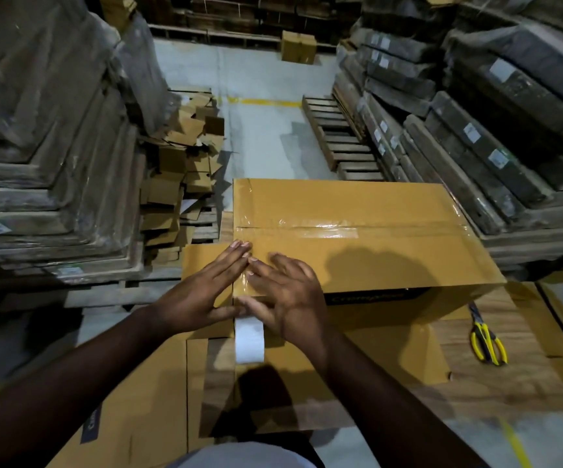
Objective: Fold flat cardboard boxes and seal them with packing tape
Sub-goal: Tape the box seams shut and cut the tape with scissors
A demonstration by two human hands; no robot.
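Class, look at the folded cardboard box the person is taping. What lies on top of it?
On the cardboard box: clear packing tape along its centre seam and the left edge, with the left hand and right hand pressing flat there. The tape beneath the hands is hidden.

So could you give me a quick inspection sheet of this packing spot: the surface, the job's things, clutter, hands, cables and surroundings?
Surface: flat cardboard sheets spread over a wooden top, bare wood showing on the right.
Job's things: folded cardboard box, clear tape along its centre seam; tape strip runs down the near-left edge, its loose end hanging below the box.
Clutter: yellow-handled scissors lying to the right of the box.
Hands: left hand and right hand both flat, fingers straight, pressing the tape at the box's near-left edge.
Cables: nothing seen.
Surroundings: wrapped stacks of flat cartons on both sides, a heap of cardboard offcuts, a wooden pallet, concrete floor with yellow lines.
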